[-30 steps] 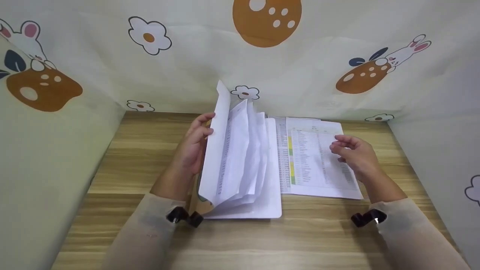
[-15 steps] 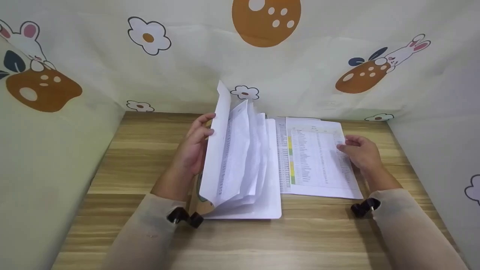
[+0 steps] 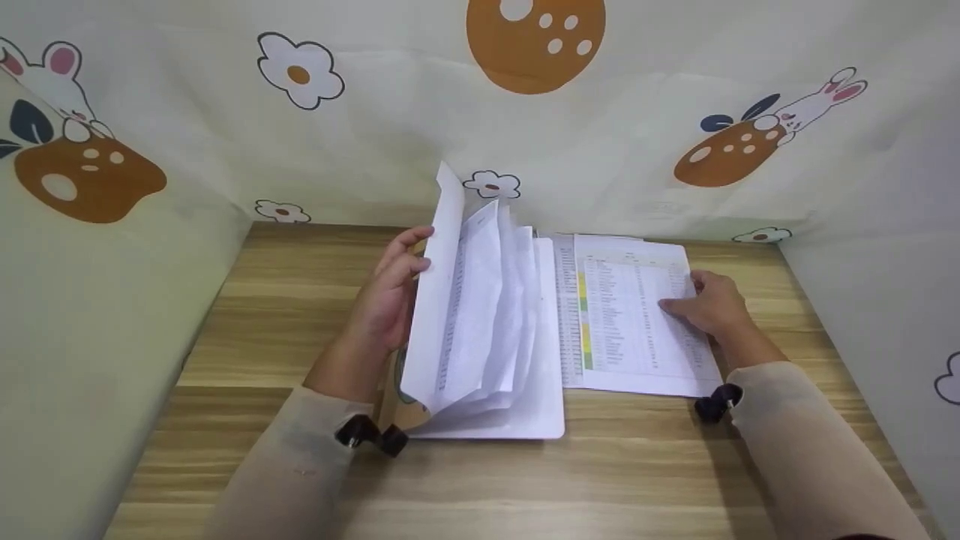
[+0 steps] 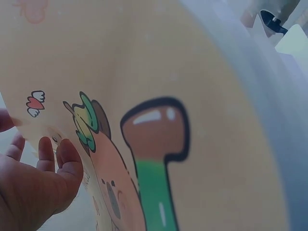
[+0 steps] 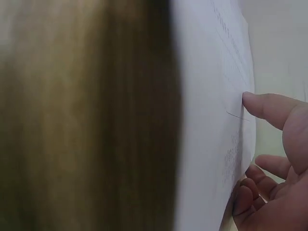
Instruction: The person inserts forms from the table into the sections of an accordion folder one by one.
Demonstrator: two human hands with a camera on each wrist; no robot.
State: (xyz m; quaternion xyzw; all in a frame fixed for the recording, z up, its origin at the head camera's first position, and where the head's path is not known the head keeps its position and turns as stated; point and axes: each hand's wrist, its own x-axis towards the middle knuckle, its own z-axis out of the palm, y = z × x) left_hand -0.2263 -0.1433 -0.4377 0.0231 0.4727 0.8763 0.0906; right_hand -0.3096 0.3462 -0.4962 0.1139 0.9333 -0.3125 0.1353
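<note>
A folder (image 3: 551, 420) with a cartoon-printed cover (image 4: 216, 144) stands partly open on the table. Several loose white sheets (image 3: 480, 307) fan out inside it. At the cover's outer edge, my left hand (image 3: 382, 296) holds it raised, with fingertips over the edge. To the right lies a stack of printed sheets (image 3: 630, 315), its top page marked with yellow and green strips. My right hand (image 3: 720, 304) grips the stack's right edge: the thumb (image 5: 269, 106) presses on the top page and the other fingers are curled at the edge.
A wood-grain table (image 3: 480, 487) carries everything. Pale curtain walls (image 3: 390, 135) printed with rabbits and flowers rise behind and on both sides. Each sleeve has a black wrist mount, such as the left one (image 3: 371, 435).
My right hand first moved right to the edge of the printed sheets, then took hold there, its thumb coming down on the top page. The left hand and folder cover stayed put.
</note>
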